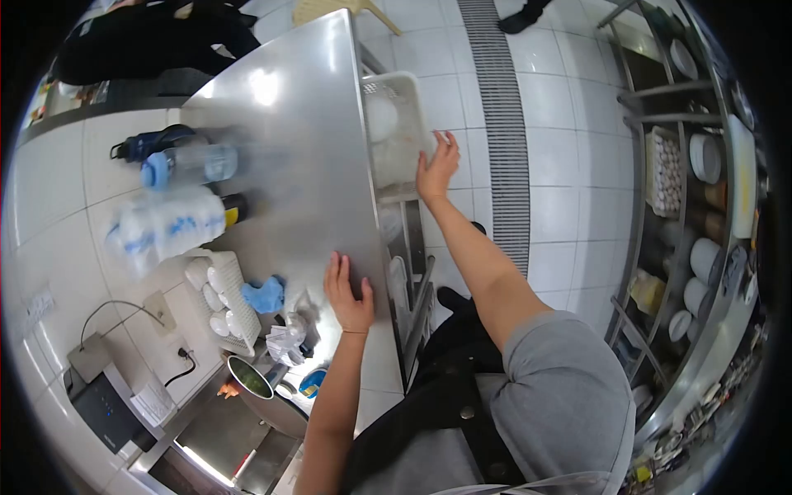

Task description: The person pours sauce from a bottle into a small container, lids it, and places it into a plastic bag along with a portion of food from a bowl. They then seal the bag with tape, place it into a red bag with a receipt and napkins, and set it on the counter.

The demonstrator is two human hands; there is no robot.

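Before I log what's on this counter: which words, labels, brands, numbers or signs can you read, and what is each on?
No text reads clearly enough to quote.
Black device on the left: small pale marks, too small.
Paper sheet beside it: fine print, too small.
Wrapped bottles: blue markings, blurred.
Dark item with a yellow patch: nothing legible.
Round blue item: marks too small.

No readable text; print on wall-side paper (154, 403) too small.
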